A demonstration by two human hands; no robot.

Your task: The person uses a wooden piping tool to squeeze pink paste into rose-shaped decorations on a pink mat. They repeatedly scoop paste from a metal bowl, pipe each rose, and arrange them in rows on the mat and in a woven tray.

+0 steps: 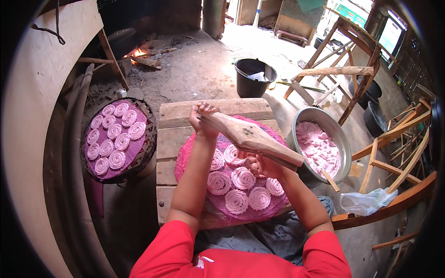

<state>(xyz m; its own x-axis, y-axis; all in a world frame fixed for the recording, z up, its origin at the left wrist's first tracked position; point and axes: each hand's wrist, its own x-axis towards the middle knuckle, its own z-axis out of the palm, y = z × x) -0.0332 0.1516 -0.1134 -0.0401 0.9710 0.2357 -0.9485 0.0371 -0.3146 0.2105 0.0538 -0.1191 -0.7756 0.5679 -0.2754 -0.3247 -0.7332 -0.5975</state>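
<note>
A long wooden press (252,134), made of two stacked boards, slants over the low table. My left hand (205,119) is closed around its far left end. Below its right half, my right hand (263,165) has curled fingers gripping the press; part of that grip is hidden by the wood. Under my hands, pink spiral dough rosettes (236,201) lie on a round pink and purple mat (213,198). The mat rests on a wooden plank table (174,139). To the right, a metal basin (344,153) holds a lumpy pink dough mass (319,148).
At left, a round basket (150,139) carries more pink rosettes (114,131) on a purple sheet. Beyond it a wood fire (137,53) burns on the floor. A black bucket (241,85) stands past the table. Wooden frames (366,85) and a plastic bag (368,202) are at right.
</note>
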